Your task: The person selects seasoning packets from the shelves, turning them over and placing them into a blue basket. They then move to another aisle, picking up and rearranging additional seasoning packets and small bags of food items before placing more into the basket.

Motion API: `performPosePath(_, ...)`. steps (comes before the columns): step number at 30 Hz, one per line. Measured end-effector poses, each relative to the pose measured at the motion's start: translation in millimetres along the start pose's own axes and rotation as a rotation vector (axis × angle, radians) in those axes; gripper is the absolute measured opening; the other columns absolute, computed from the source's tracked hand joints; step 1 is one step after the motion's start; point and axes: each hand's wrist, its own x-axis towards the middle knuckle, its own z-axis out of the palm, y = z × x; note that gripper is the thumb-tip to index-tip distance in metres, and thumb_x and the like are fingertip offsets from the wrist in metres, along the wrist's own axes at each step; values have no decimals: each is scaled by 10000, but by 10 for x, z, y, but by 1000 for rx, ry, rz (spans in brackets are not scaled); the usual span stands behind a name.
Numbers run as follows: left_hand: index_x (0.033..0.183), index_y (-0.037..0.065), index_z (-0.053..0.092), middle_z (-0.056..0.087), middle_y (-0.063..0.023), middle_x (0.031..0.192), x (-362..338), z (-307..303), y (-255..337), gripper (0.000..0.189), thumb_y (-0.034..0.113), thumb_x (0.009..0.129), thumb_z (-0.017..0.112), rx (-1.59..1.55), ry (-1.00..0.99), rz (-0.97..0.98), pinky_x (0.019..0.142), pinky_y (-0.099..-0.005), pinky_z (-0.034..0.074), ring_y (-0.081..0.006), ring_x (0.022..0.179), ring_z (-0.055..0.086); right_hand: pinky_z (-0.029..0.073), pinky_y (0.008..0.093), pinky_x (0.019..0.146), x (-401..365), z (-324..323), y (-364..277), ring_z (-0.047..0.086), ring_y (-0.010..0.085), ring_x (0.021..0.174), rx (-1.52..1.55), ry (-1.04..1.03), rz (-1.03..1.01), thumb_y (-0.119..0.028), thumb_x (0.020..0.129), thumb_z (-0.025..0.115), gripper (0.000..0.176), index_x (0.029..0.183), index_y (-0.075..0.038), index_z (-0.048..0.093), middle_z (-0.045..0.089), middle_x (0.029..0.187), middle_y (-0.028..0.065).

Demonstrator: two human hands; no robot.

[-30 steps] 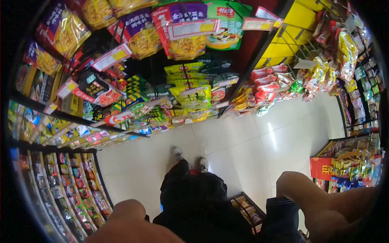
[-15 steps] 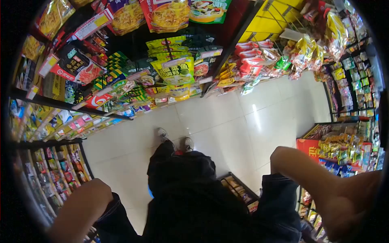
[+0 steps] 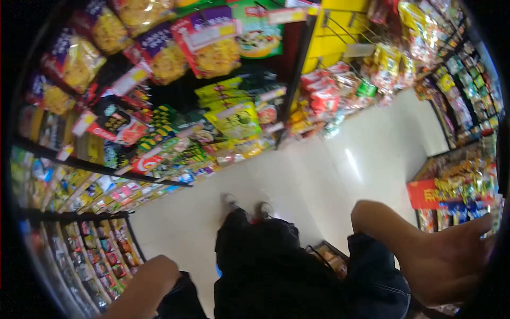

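Observation:
At the right edge my right hand (image 3: pixel 451 263) is blurred and partly in shadow. Its thumb points away from the palm, and nothing shows in the hand. It is nearest to the red display box (image 3: pixel 423 194) of packaged snacks. Of my left side only the bare forearm (image 3: pixel 146 284) shows, low in the view beside a rack of small packets (image 3: pixel 98 255); the left hand lies outside the picture.
Shelves of noodle packs (image 3: pixel 212 56) and a yellow-green bag (image 3: pixel 234 119) fill the upper left. Bagged snacks (image 3: pixel 385 66) hang at the upper right. My shoes (image 3: pixel 265 210) stand on the tiled floor (image 3: pixel 297 175). A low box (image 3: pixel 332 259) is near my legs.
The view has shifted, so shelves and floor appear lower and mostly further right. More of my right hand, with its thumb, now shows; my left forearm sits lower and further right.

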Motion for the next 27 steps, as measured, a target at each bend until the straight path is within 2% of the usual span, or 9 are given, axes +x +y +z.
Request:
performPosePath(6,1279,121,571,568,-128,1184,-37,119,116,288,285,1066,469,60,77,-55,849,-483,492,-242,945,561,402,457,1150,-193,222,92,328,282,1439,36,-383,241,-455,967,685,814,1605,-251,224,357,1527,61)
performPosePath(8,1284,107,558,581,-128,1166,89,187,74,280,245,1049,497,171,-16,-29,837,-442,491,-230,930,572,554,383,823,57,31,-184,523,276,1162,-5,-629,746,-297,974,713,624,1461,-272,325,422,1392,103)
performPosePath(9,1287,101,551,588,-127,1157,102,206,88,280,225,1040,512,198,-57,-42,832,-422,491,-223,922,577,549,381,786,73,43,-29,541,273,1075,27,-649,629,-252,978,710,570,1428,-269,361,429,1358,101)
performPosePath(13,1297,74,525,614,-126,1122,95,251,180,304,146,1005,569,285,-146,-108,809,-341,489,-199,893,599,518,375,705,325,709,-173,530,268,866,133,-115,1041,-115,958,678,377,1259,-230,482,495,1153,101)
performPosePath(17,1308,48,499,640,-125,1087,16,230,336,361,67,970,626,411,-228,-257,786,-260,488,-174,863,620,505,385,667,320,634,-148,552,255,860,25,-299,1018,-219,1013,588,189,1165,-181,483,538,1066,73)
performPosePath(20,1315,28,479,660,-124,1060,-171,245,598,417,7,944,668,595,-402,-713,769,-199,487,-155,840,636,477,374,590,-167,269,151,553,210,767,143,-86,367,-346,1096,409,235,1091,-118,467,499,984,32)
performPosePath(21,1323,29,467,666,-137,1030,-163,427,268,429,2,943,665,602,-140,-389,727,-227,498,-169,787,638,468,364,579,-198,436,161,556,204,752,134,77,296,-372,1104,374,280,1097,-110,474,487,972,24)
performPosePath(24,988,23,593,671,-118,766,-142,942,255,118,133,977,632,573,558,-280,539,-309,467,-211,539,587,409,341,526,-183,598,147,550,178,698,51,267,154,-444,1112,299,415,1105,-95,523,456,937,15)
performPosePath(27,601,90,637,641,2,563,-264,1174,-230,398,241,969,637,278,864,84,508,-295,444,-240,434,547,494,391,587,-399,540,152,570,209,701,48,355,45,-431,1111,325,387,1106,-106,536,454,936,32)
